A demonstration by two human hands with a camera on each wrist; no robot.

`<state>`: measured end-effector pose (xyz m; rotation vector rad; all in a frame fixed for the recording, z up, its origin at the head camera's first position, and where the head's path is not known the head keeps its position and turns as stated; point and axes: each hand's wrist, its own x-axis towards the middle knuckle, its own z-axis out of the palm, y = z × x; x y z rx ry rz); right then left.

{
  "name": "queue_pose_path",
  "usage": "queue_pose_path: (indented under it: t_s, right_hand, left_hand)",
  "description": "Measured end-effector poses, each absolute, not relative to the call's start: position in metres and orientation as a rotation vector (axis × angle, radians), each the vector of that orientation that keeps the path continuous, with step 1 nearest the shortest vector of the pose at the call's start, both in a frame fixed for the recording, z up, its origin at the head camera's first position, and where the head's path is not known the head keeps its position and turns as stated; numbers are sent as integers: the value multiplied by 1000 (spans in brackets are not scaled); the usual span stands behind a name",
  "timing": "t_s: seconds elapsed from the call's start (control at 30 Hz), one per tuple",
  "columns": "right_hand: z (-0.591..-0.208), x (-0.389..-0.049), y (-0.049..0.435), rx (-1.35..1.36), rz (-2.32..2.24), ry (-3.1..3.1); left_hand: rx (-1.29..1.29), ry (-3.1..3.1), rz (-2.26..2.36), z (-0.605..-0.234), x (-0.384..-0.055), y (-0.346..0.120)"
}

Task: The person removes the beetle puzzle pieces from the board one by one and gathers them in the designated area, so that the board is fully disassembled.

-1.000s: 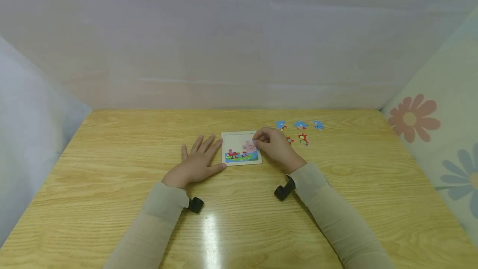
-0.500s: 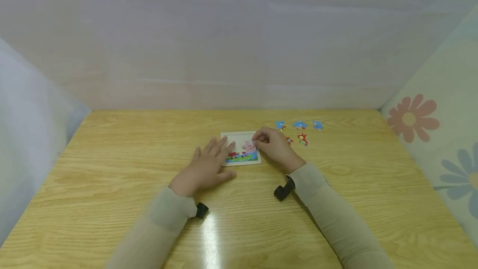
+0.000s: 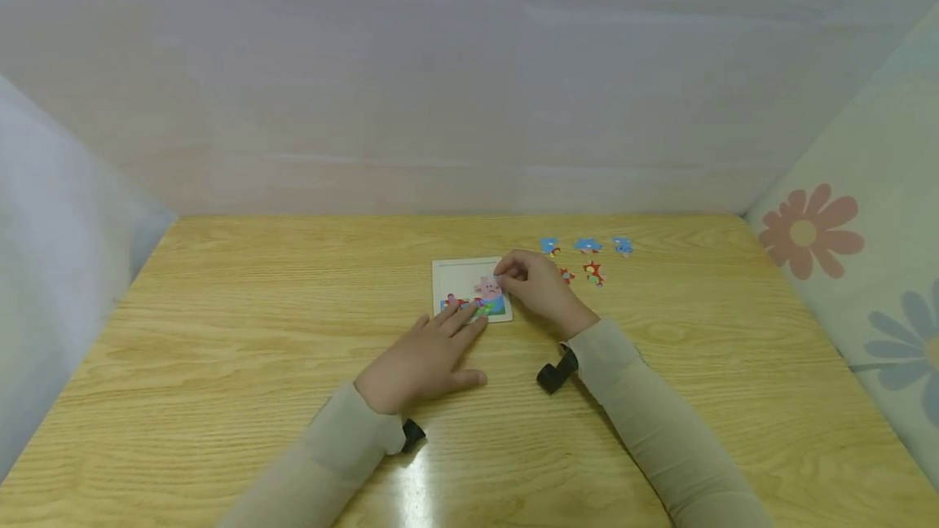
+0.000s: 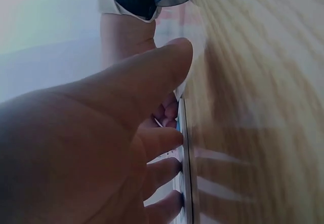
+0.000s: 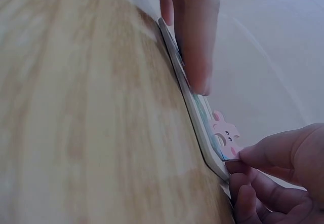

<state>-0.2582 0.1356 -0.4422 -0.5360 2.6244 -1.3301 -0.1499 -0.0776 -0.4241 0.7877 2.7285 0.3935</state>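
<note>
A white, square puzzle board [image 3: 456,277] lies on the wooden table, with picture pieces along its lower part. My right hand [image 3: 541,290] is at the board's right side. Between thumb and finger it pinches a pink puzzle piece [image 5: 230,139] with an animal face, which stands tilted above the board in the right wrist view. My left hand [image 3: 429,358] reaches over the front edge, its straight fingers spread on the lower pieces [image 3: 490,308]. In the left wrist view those fingertips [image 4: 172,165] touch the board. They hide part of the lower row.
Several loose puzzle pieces [image 3: 588,245] in blue and red lie on the table [image 3: 257,308] behind and right of my right hand. A pale cloth wall [image 3: 440,104] stands along the table's back edge, and a flowered one [image 3: 844,251] is on the right.
My left hand has moved from the board's left side, over its left part, to the front edge and lower pieces. My right hand keeps its pinch on the pink puzzle piece, nearly still.
</note>
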Motion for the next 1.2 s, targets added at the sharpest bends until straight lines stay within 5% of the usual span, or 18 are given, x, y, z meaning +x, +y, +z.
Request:
queue_pose_path:
  t_s: [1.2]
  right_hand:
    - [-430, -253, 135, -168, -1685, 2329]
  left_hand:
    - [789, 2594, 420, -413, -147, -80]
